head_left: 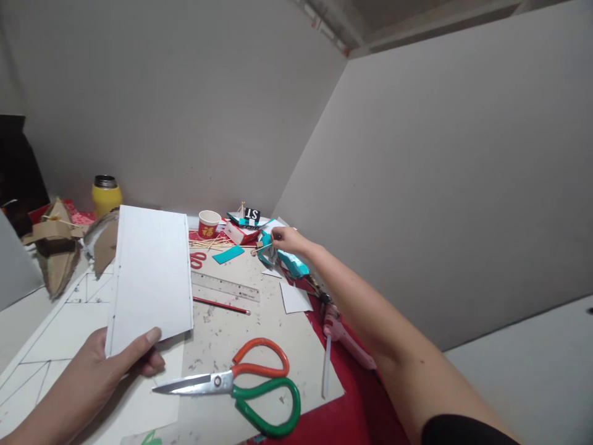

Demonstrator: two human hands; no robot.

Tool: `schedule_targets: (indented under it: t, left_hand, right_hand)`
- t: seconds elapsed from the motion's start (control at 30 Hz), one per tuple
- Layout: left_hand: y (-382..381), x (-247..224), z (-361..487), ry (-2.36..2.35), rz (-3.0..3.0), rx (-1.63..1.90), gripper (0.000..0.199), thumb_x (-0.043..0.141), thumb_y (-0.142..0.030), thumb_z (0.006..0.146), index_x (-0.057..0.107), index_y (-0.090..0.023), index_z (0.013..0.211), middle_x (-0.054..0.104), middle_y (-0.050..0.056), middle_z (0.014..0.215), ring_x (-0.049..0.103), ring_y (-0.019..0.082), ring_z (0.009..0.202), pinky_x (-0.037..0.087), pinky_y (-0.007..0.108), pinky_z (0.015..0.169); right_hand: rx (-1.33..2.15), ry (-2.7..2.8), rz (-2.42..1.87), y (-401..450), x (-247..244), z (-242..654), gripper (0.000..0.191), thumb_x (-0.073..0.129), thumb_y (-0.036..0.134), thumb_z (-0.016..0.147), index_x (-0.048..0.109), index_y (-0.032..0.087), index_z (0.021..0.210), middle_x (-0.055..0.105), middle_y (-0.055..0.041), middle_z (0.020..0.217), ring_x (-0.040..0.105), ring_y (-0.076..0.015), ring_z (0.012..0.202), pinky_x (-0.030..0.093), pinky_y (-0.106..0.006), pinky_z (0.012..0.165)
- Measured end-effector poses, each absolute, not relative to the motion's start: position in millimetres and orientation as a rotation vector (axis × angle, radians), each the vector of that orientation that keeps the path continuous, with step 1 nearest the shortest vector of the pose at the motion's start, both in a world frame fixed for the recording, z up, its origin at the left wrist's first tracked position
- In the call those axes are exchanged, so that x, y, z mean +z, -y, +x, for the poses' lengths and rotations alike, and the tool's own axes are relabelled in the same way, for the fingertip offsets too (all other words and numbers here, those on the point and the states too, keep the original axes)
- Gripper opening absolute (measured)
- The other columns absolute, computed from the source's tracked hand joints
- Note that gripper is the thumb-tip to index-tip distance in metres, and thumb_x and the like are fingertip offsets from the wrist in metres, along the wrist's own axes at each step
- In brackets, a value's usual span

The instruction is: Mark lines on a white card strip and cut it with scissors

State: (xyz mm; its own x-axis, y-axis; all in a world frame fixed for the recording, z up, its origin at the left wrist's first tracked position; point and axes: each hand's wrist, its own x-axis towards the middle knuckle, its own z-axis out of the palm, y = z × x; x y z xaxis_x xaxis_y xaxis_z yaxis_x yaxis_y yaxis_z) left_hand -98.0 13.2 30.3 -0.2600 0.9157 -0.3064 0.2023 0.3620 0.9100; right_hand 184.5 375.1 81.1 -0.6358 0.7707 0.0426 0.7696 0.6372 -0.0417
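Note:
My left hand (99, 371) grips the lower edge of a white rectangular board (151, 275) and holds it upright above the table at the left. My right hand (285, 238) reaches far across the table, its fingers pinched on a small piece at a teal and white paper model (290, 259) by the wall. Large scissors (245, 386) with one orange and one green handle lie closed on the grey cardboard sheet (259, 334) between my arms.
A clear ruler (225, 287), a red pencil (221, 305), small red scissors (197, 259), a teal card piece (228, 254), wooden sticks, a paper cup (209, 224), a pink glue gun (345, 337), a yellow bottle (106, 194) and cardboard models (55, 247) crowd the table. Grey walls close in behind and right.

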Motion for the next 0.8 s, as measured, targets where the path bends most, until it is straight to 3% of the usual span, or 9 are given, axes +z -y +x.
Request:
schedule_targets:
  t: [0.8]
  left_hand:
    - [-11.1,30.0,-94.9,-1.647,0.930,1.030,0.050,0.058,-0.070,0.073,0.070,-0.022,0.064,0.073,0.007,0.073,0.065,0.029,0.079,0.045,0.040,0.086]
  right_hand:
    - [0.006,2.865,-1.307,-374.7,87.7,190.2,0.028,0.059,0.032,0.095,0.059,0.016,0.118,0.062,-0.0084,0.117,0.063,-0.0212,0.098,0.054,-0.041,0.083]
